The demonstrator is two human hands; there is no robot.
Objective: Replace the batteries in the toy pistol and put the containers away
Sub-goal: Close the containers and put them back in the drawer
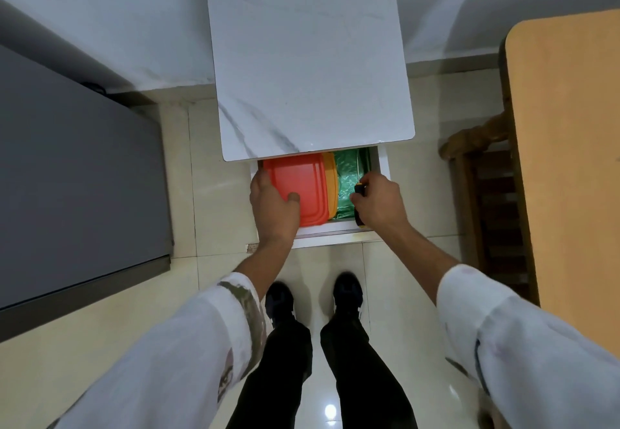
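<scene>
Fingers (pixel 265 182) of the left hand (pixel 273 205) curl over the left edge of a flat, smooth red container (pixel 298 187), thumb pressed on its lid. Head view: this rounded-corner container lies in an open white drawer (pixel 384 163), overlapping an orange container (pixel 331 187) at its 3 o'clock; crinkled green plastic (pixel 347 177) lies beyond. Right hand (pixel 377 202), fingers wrapped shut around a black-and-yellow handled tool (pixel 359 190). Above, at 12 o'clock, a marble-patterned white table (pixel 308 66). Both forearms reach forward, extended.
</scene>
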